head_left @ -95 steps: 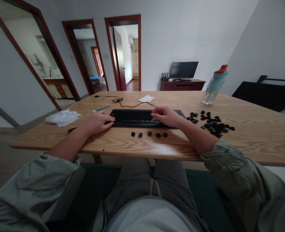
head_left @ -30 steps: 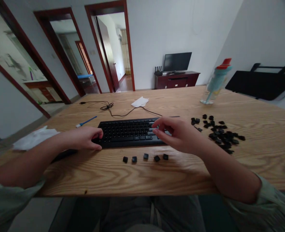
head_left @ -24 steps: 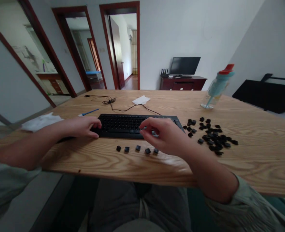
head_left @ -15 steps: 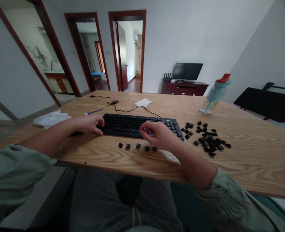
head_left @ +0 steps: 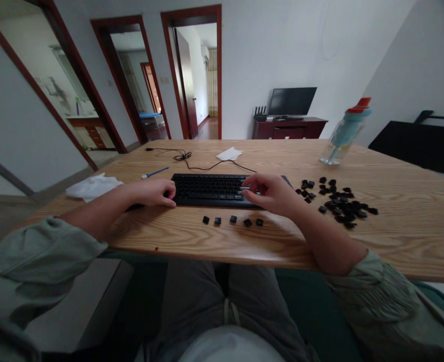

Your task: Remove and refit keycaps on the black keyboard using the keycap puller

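A black keyboard (head_left: 207,189) lies flat on the wooden table in front of me. At its left end my left hand (head_left: 160,193) grips the edge, thumb along the front corner. My right hand (head_left: 269,193) is over the right part of the keys, fingers curled towards the thumb in a pinch. Something thin and greyish shows by the fingertips, too small to make out. Just in front of the keyboard, several loose black keycaps (head_left: 233,219) form a row. A larger pile of black keycaps (head_left: 344,205) is scattered to the right of my right hand.
Beyond the keyboard lie its coiled cable (head_left: 183,156) and a white tissue (head_left: 229,154). At left are a blue-handled brush (head_left: 156,173) and crumpled white tissues (head_left: 92,187). A clear bottle with a red lid (head_left: 344,133) stands at the back right.
My view has shifted, so the table things appear further right. My right hand has moved a little right and further over the keys, its fingers slightly less curled. My left hand stays on the keyboard's end.
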A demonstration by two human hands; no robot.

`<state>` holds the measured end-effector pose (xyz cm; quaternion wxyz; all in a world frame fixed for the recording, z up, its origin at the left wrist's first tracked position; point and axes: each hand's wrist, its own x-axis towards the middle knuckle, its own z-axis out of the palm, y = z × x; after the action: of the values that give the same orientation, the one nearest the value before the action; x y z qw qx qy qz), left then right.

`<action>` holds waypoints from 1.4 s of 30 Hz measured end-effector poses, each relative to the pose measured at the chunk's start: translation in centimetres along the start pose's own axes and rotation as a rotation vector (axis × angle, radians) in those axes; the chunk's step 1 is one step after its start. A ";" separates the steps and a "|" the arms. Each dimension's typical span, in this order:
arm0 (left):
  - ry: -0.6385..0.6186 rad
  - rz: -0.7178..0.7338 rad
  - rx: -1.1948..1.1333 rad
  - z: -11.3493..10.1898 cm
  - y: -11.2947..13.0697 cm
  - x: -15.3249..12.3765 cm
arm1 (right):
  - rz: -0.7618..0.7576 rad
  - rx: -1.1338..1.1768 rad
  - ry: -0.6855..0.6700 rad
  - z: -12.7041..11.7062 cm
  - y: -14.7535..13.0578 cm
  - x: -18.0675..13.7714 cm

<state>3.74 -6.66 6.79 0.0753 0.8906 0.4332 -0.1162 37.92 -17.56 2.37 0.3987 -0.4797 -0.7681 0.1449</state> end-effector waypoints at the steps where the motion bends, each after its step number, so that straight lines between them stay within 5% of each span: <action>1: 0.016 0.004 -0.005 0.3 0.1 -0.3 | -0.003 -0.008 -0.006 0.0 -0.1 0.0; 6: 0.204 -0.024 -0.035 0.9 0.2 -1.4 | -0.004 -0.061 -0.030 -0.3 -0.8 -0.2; 13: 0.218 -0.100 0.088 -0.2 1.4 0.0 | -0.034 -0.074 -0.008 -0.7 -1.0 -0.3; 17: 0.288 -0.182 0.005 -0.2 -1.5 -1.6 | -0.035 -0.116 0.012 -0.8 -1.2 -0.4; 21: 0.339 -0.309 -0.036 2.5 -5.8 -6.2 | -0.020 -0.155 0.074 -0.9 -0.7 -0.5; 25: 0.508 -0.345 0.046 7.0 -7.0 -8.9 | 0.013 -0.172 0.129 -1.0 0.7 -0.3; 29: 0.549 -0.298 0.038 9.1 -7.0 -8.4 | 0.062 -0.162 0.125 -1.4 1.5 0.0; 35: 0.632 -0.157 0.034 9.1 -6.7 -7.9 | 0.131 -0.191 0.246 -2.2 1.3 0.0; 42: 0.582 0.023 -0.063 9.2 -5.9 -7.5 | 0.191 -0.190 0.139 -2.3 2.9 -0.1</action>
<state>-6.68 -10.83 -0.24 -0.0232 0.8885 0.4299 0.1585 41.42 -16.56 2.04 0.3880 -0.5951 -0.6997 0.0754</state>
